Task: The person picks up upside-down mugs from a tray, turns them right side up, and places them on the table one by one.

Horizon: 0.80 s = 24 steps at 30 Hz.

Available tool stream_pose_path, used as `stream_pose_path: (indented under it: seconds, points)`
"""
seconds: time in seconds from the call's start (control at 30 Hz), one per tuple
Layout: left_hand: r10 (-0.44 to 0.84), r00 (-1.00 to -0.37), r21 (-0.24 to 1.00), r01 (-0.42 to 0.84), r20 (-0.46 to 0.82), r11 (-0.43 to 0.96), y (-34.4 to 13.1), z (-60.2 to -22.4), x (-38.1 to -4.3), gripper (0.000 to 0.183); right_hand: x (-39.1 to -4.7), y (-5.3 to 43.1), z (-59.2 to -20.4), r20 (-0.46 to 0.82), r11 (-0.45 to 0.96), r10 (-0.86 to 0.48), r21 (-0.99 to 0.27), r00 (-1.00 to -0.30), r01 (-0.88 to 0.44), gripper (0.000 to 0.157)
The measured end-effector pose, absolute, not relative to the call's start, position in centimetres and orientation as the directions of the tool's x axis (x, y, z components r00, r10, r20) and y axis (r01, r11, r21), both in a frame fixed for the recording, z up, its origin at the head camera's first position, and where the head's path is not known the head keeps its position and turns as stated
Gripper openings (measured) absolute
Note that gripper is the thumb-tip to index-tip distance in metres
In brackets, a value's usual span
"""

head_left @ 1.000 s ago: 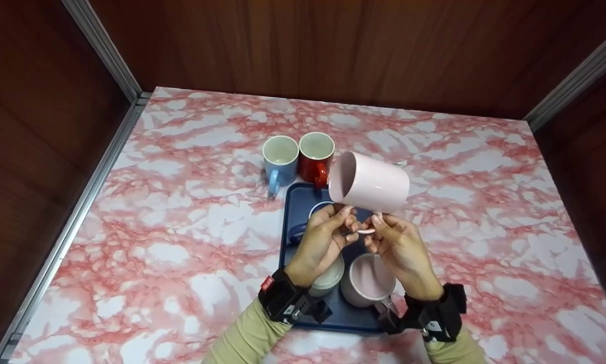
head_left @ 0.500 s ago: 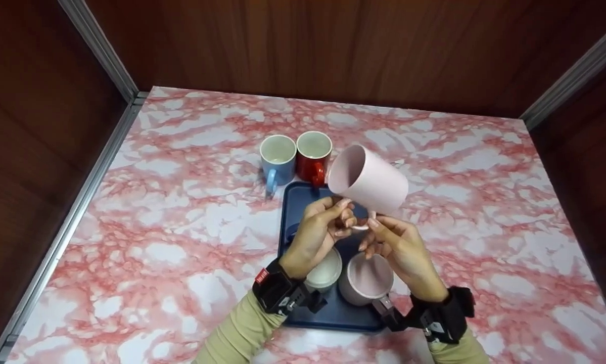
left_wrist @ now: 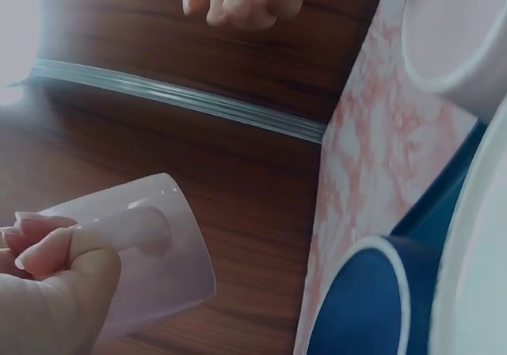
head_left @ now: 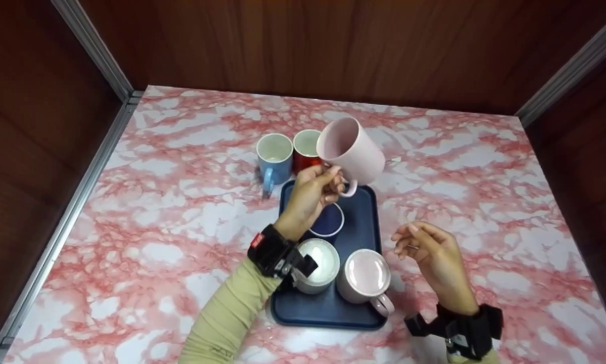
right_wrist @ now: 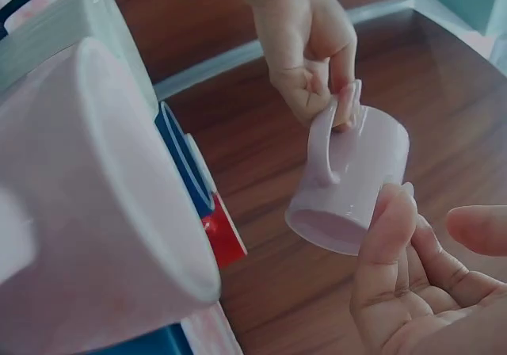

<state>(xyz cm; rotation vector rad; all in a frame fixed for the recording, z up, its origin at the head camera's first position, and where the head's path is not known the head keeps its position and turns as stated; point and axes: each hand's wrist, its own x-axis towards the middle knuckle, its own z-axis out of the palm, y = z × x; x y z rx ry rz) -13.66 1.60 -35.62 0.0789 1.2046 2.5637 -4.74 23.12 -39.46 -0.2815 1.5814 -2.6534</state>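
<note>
Up over the far end of a dark blue tray (head_left: 366, 212), my left hand (head_left: 303, 202) holds a pale pink mug (head_left: 366, 159) by its handle. The mug is tilted, with its mouth toward the upper left. In the left wrist view, fingers and thumb pinch that mug's handle (left_wrist: 119, 228). My right hand (head_left: 439, 255) is in the air right of the tray, fingers loosely bent and holding nothing. On the tray are a dark blue mug (head_left: 330, 220), partly behind my left forearm, a white mug (head_left: 323, 260) and a second pink mug (head_left: 366, 275).
Beyond the tray stand a light blue mug (head_left: 276, 169) and a red mug (head_left: 305, 162), side by side; the held mug partly covers the red one. The pink-marbled table (head_left: 181, 202) is bordered by dark wooden panels (head_left: 303, 50) with metal edge strips.
My right hand has let go of the pink mug and moved right, toward me. The left hand has carried the mug farther away, up and slightly left.
</note>
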Motion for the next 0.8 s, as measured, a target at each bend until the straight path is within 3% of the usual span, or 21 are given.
stream_pose_path:
  seconds: [0.8]
  points:
    - [0.17, -0.91, 0.826, -0.414, -0.378, -0.383, 6.8, -38.0, -19.7, 0.037, -3.7, 24.5, -40.7, 0.046, -0.496, -0.046, -0.868, -0.998, -0.017, 0.023]
